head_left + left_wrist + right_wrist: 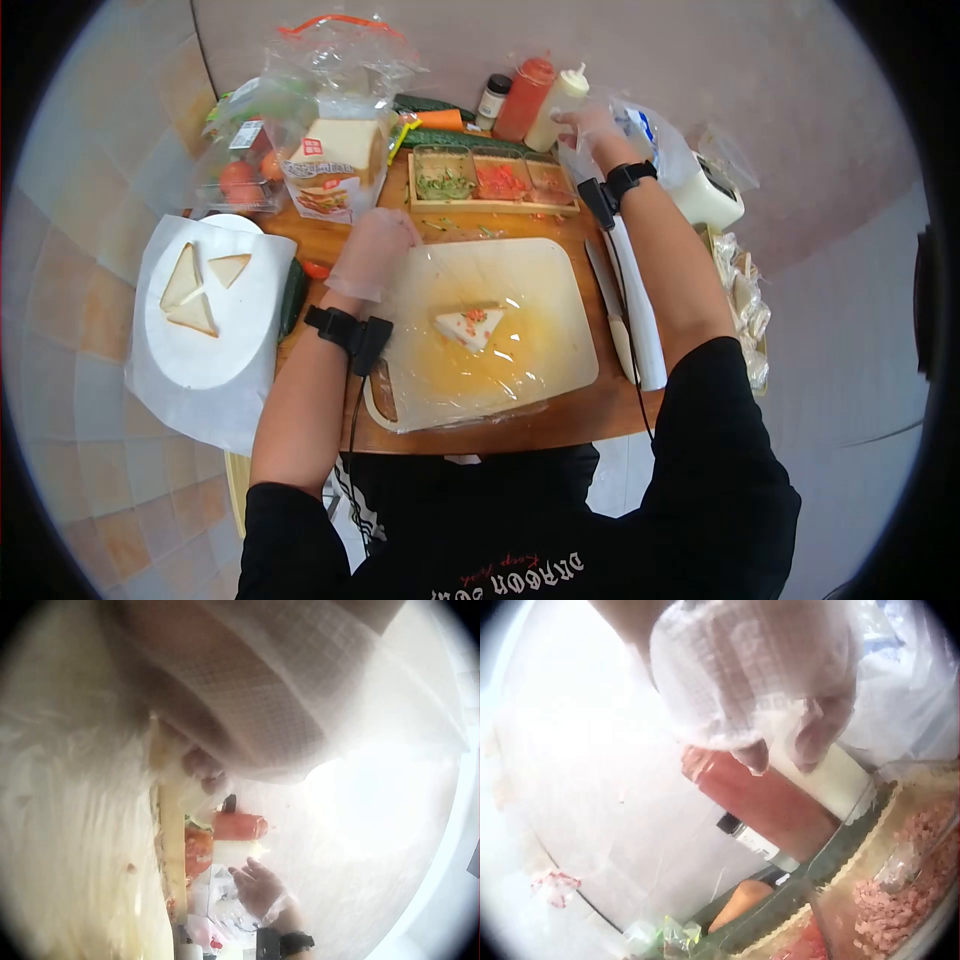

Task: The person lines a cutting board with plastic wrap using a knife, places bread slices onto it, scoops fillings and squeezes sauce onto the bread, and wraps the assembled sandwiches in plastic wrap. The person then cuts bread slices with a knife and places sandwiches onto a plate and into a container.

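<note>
My right hand (592, 135), in a clear plastic glove, reaches to the white squeeze bottle (560, 108). In the right wrist view its thumb and fingers spread on either side of the bottle's upper part. A red sauce bottle (769, 799) stands right beside it. My gloved left hand (378, 248) is at the upper left corner of the cutting board (570, 300), fingers loosely bent, nothing visible in them. Cling film lies over the board. On it sits a triangular piece of sandwich (468, 328) topped with pinkish-orange bits.
A plate (190, 355) with bread triangles is at left. Bagged bread (335, 175) and tomatoes (238, 183) stand behind it. A tray (495, 207) of chopped fillings lies beyond the board. To the right lie a knife (612, 310) and a white roll (645, 330).
</note>
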Demonstrator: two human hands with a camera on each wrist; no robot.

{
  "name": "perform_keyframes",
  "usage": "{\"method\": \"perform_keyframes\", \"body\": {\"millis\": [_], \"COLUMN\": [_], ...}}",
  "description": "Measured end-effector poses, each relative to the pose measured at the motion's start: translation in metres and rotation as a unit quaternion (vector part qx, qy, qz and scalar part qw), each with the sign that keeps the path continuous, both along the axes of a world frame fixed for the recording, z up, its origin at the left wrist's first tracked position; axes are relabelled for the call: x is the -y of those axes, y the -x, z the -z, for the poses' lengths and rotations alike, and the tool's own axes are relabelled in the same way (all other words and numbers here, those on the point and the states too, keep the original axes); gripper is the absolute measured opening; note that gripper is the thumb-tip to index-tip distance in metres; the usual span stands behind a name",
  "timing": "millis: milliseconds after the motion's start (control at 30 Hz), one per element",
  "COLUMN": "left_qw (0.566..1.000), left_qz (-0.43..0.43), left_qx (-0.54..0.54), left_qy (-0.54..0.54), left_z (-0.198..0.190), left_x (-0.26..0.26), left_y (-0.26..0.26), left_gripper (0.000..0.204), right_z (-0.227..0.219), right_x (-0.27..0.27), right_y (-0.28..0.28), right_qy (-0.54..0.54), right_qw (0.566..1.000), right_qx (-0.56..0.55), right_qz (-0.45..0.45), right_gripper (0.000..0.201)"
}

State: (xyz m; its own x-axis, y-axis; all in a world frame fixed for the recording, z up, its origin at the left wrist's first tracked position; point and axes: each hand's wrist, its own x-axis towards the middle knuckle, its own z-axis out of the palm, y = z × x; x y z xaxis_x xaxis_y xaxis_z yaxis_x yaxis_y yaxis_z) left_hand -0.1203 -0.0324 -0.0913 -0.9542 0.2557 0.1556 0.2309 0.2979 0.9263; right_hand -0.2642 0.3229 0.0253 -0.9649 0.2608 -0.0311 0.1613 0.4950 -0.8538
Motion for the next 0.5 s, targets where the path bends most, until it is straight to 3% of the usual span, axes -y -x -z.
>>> {"method": "perform_keyframes", "body": {"millis": [67,167,267,333,433,500], "left_qw": [0.999,0.995,0.999,0.980,0.995,0.991], "left_qz": [-0.006,0.011,0.019,0.064,0.046,0.049], "left_qx": [-0.030,-0.086,-0.047,-0.167,-0.089,-0.126], "left_qy": [0.011,0.048,0.010,0.088,-0.010,-0.008], "left_z": [0.001,-0.004,0.004,0.008,0.007,0.015], "left_x": [0.002,0.001,0.005,0.004,0.001,0.004], "left_y": [0.000,0.000,0.003,0.006,0.005,0.007], "left_gripper": [0.022,0.021,0.020,0.021,0.024,0.024], "right_z": [0.016,0.029,0.038,0.047,0.028,0.008], "right_x": [-0.006,-0.013,-0.020,-0.032,-0.024,-0.038], "right_y": [0.018,0.026,0.045,0.053,0.047,0.043], "right_qy": [0.038,0.169,0.107,0.112,0.065,0.026], "right_qw": [0.999,0.983,0.991,0.986,0.982,0.969], "right_qx": [0.000,-0.048,-0.083,-0.108,-0.162,-0.238], "right_qz": [0.024,-0.061,-0.017,-0.057,0.072,0.054], "right_gripper": [0.028,0.023,0.023,0.016,0.029,0.030]}}
